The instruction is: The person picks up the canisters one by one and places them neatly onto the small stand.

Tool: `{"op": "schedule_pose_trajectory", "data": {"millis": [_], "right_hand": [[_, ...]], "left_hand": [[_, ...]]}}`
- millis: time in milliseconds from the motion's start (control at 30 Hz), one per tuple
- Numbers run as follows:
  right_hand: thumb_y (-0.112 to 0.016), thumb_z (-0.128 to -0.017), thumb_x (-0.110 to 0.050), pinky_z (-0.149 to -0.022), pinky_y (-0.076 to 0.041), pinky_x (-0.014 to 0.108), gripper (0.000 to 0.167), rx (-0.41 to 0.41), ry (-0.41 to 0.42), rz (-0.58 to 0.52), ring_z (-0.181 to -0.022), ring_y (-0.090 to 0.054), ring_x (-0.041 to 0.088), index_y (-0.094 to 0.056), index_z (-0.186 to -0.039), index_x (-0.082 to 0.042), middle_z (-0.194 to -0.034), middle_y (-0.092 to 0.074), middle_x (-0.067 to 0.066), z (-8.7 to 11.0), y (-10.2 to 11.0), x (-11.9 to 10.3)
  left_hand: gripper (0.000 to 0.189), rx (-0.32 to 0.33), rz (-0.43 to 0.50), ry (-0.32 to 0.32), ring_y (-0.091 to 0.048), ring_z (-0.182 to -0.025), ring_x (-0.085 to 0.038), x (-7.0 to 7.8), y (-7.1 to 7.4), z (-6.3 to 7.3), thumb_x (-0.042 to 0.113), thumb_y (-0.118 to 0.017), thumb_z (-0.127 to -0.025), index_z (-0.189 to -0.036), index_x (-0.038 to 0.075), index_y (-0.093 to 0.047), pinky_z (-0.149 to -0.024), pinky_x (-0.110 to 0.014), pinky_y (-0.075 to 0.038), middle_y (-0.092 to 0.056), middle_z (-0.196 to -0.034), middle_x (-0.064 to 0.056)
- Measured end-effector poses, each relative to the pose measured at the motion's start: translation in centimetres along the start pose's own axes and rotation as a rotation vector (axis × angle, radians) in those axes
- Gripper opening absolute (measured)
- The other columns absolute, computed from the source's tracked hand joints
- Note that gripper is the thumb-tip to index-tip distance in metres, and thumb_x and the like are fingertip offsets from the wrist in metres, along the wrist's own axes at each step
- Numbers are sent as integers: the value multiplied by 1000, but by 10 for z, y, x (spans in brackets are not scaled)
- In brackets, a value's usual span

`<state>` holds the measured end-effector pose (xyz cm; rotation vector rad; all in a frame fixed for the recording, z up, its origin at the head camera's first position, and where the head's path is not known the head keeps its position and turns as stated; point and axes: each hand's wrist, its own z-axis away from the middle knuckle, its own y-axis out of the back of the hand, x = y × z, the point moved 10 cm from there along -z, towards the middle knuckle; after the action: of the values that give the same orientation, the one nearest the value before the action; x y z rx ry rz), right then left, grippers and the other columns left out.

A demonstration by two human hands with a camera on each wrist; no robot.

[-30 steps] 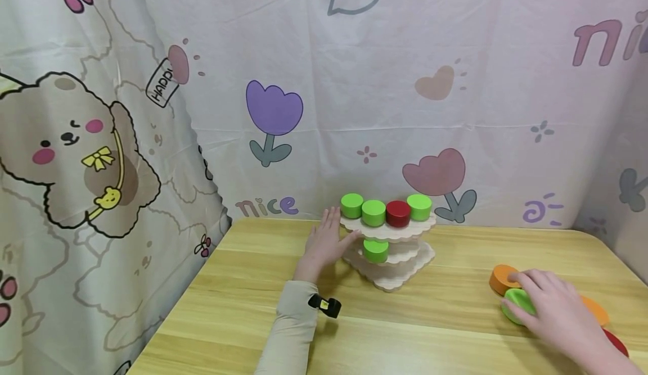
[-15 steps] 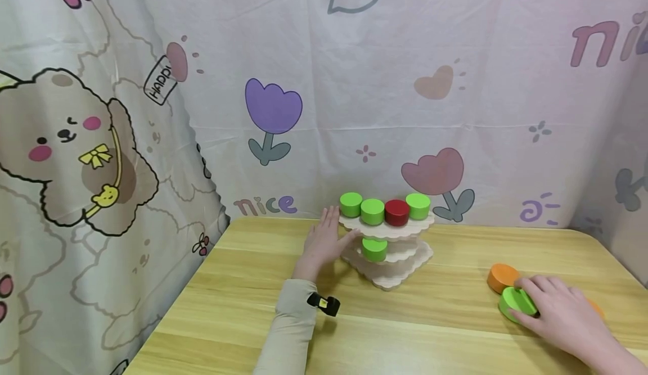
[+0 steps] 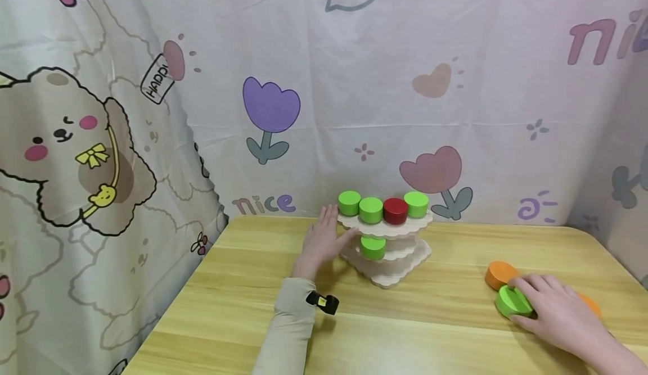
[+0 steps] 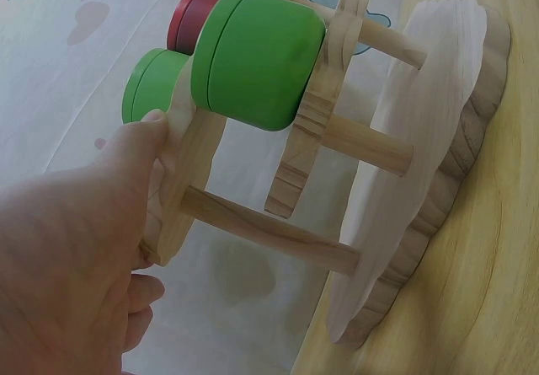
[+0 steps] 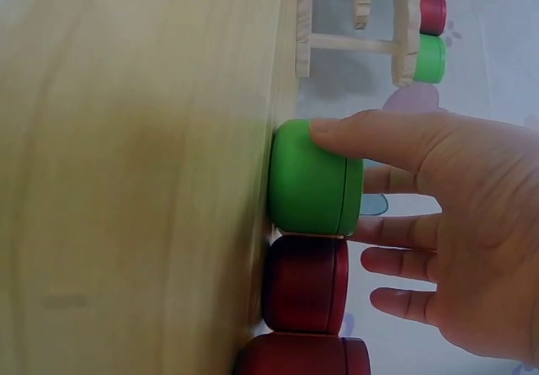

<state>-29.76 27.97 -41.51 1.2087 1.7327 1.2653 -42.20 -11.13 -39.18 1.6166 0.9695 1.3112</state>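
A tiered pale wooden stand (image 3: 387,276) with scalloped edges stands on the table. On its upper tier sit three green round tins (image 3: 371,210) and one red round tin (image 3: 395,211); another green tin (image 4: 257,59) is on the tier below. My left hand (image 3: 321,244) grips the upper tier's left edge, thumb and fingers on opposite sides in the left wrist view. At the right, my right hand (image 3: 562,310) pinches a green round tin (image 5: 307,181) between thumb and fingers, down at the tabletop.
An orange tin (image 3: 500,275) stands just behind the pinched one, and another orange tin (image 3: 589,306) is partly hidden behind my right hand. Two dark red tins (image 5: 305,284) line up beside it in the right wrist view. A printed curtain (image 3: 354,82) hangs behind the wooden table (image 3: 405,341).
My right hand has settled around the green tin, its thumb drawn in to the tin's side. A red tin edge at the right is now covered in the head view. The left hand keeps its hold.
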Motion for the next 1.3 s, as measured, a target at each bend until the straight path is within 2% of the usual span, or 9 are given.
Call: {"op": "schedule_pose_trajectory", "data": {"millis": [300, 700, 867, 967, 1133, 1300], "right_hand": [[-89, -61, -38, -77, -46, 52, 60, 70, 48, -25, -97, -57, 31, -63, -110, -15, -106, -64, 8, 1, 5, -6], [-88, -62, -42, -79, -49, 52, 57, 4, 58, -45, -98, -56, 29, -64, -108, -17, -107, -63, 5, -5, 2, -20], [-89, -60, -42, -76, -48, 44, 58, 8, 92, -46, -95, -53, 23, -66, -108, -18, -105, -62, 0, -11, 4, -34], [-90, -57, -41, -73, -48, 39, 58, 48, 130, -38, -94, -52, 20, -67, -106, -19, -103, -62, -3, -15, 8, -45], [-91, -54, -36, -75, -49, 42, 57, 145, 215, -23, -95, -52, 20, -66, -103, -20, -99, -59, -6, -21, 18, -64], [-90, -55, -34, -78, -49, 43, 55, 167, 240, -43, -95, -53, 20, -65, -103, -21, -99, -60, -6, -30, 22, -81]], "left_hand": [[96, 2, 4, -5, -3, -153, -26, 1, 1, 1, 76, -31, -91, -158, 11, -7, -122, -55, -13, -5, -165, -8], [97, 9, -2, -16, -5, -153, -27, 0, -1, -1, 77, -29, -90, -158, 11, -7, -122, -56, -15, -6, -165, -8], [96, 12, 2, -9, -4, -153, -26, -1, 0, 0, 76, -30, -91, -158, 11, -7, -122, -56, -15, -6, -165, -8], [96, 17, 1, -9, -4, -153, -26, -1, 1, 0, 76, -31, -91, -158, 11, -7, -122, -56, -15, -6, -165, -8], [97, 14, 0, -10, -4, -153, -26, -1, 0, 1, 77, -30, -90, -158, 11, -7, -122, -56, -15, -6, -165, -8], [97, 6, 4, -13, -3, -153, -26, -1, -1, 1, 77, -30, -90, -158, 12, -7, -122, -56, -14, -5, -165, -8]]}}
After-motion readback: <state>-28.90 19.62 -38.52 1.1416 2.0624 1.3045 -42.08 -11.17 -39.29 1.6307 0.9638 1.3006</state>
